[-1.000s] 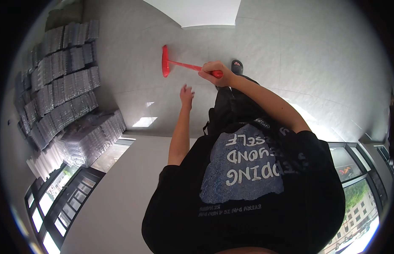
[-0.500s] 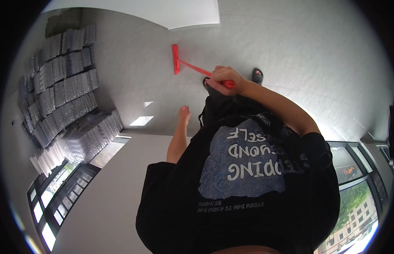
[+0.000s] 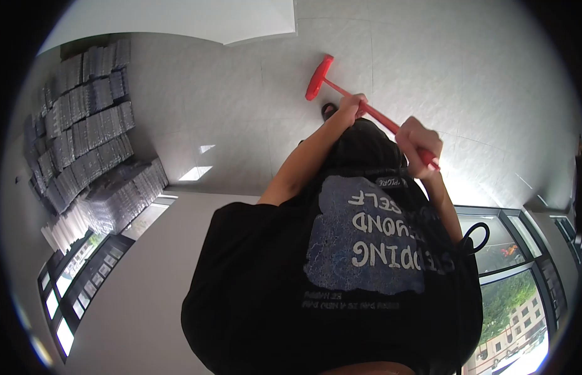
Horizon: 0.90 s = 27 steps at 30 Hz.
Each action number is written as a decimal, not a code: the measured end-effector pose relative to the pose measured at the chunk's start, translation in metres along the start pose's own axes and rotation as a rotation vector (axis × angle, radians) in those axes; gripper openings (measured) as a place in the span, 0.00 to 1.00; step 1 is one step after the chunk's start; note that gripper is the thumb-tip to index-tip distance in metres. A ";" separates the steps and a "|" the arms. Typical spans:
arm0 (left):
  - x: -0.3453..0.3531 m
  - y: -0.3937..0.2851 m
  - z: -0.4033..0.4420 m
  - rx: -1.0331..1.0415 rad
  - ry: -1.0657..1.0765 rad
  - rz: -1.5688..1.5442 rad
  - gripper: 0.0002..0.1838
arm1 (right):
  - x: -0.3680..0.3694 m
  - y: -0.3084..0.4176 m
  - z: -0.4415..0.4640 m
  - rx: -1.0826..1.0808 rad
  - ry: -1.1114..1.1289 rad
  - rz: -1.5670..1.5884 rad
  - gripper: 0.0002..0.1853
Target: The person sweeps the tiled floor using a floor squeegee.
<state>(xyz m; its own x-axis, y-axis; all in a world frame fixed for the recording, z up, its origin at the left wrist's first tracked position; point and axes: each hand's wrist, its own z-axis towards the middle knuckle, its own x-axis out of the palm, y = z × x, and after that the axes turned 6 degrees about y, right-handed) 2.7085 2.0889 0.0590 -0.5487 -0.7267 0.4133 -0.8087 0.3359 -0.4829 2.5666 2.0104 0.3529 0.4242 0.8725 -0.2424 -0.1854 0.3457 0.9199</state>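
Observation:
A red broom (image 3: 319, 78) slants across the grey floor in front of me, its long head at the upper left end and its bristles not clearly seen. Close to that head, my left hand (image 3: 352, 109) is wrapped round the lower stretch of the handle. My right hand (image 3: 420, 147) is closed round the upper part, and the red end of the handle sticks out below the fist. One dark sandal (image 3: 329, 110) shows beside the left hand.
Stacks of plastic-wrapped grey bundles (image 3: 85, 128) line the left side. A white wall or panel (image 3: 178, 19) juts in at the top. Glass doors (image 3: 510, 250) stand at lower right, windows (image 3: 81, 269) at lower left. A pale wall (image 3: 160, 275) lies behind me.
My left hand was off the broom and now grips its handle. The right hand has moved right and down. The broom head has swung to the right and turned.

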 end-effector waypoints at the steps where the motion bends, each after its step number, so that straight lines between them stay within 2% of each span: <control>1: 0.003 -0.012 -0.016 0.027 -0.004 -0.029 0.14 | -0.002 -0.001 0.003 -0.010 -0.054 0.041 0.16; 2: 0.007 -0.029 -0.029 0.060 0.000 -0.050 0.09 | -0.006 0.001 0.009 -0.053 -0.019 0.044 0.16; 3: 0.009 -0.040 -0.040 0.066 0.002 -0.043 0.09 | -0.008 0.003 0.015 -0.059 -0.025 0.042 0.16; 6: 0.004 -0.055 -0.074 0.146 -0.196 -0.167 0.12 | 0.001 0.008 0.024 -0.174 0.078 0.110 0.15; 10: -0.061 -0.054 -0.077 0.224 -0.332 -0.131 0.09 | 0.032 -0.010 0.032 -0.175 0.125 0.139 0.15; 11: -0.087 -0.048 -0.072 0.239 -0.254 -0.158 0.08 | 0.042 -0.018 0.032 -0.117 0.167 0.152 0.14; 13: -0.097 -0.059 -0.086 0.250 -0.217 -0.222 0.08 | 0.058 -0.034 0.032 -0.055 0.208 0.165 0.14; 15: -0.087 -0.065 -0.093 0.243 -0.255 -0.225 0.08 | 0.070 -0.049 0.029 0.118 0.372 0.195 0.13; 17: -0.091 -0.058 -0.086 0.241 -0.300 -0.224 0.08 | 0.074 -0.057 0.025 0.119 0.389 0.199 0.14; 19: -0.112 -0.033 -0.058 0.329 -0.210 0.156 0.06 | 0.070 -0.061 0.017 0.116 0.409 0.203 0.15; 20: -0.103 -0.029 -0.055 0.329 -0.212 0.156 0.06 | 0.063 -0.064 0.011 0.113 0.406 0.197 0.16; 22: -0.071 -0.028 -0.043 0.125 -0.299 -0.033 0.06 | 0.038 -0.069 0.004 0.099 0.405 0.180 0.16; 25: -0.015 -0.008 -0.019 0.226 -0.376 -0.141 0.02 | -0.011 -0.072 -0.020 0.132 0.414 0.173 0.18; 27: 0.019 0.014 0.002 0.281 -0.296 -0.029 0.03 | -0.051 -0.072 -0.033 0.049 0.371 0.156 0.18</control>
<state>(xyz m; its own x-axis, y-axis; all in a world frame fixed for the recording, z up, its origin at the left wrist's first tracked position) 2.6871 2.0790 0.0585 -0.4081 -0.8886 0.2096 -0.7112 0.1655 -0.6832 2.5293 1.9519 0.2887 0.0438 0.9817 -0.1855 -0.1757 0.1904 0.9659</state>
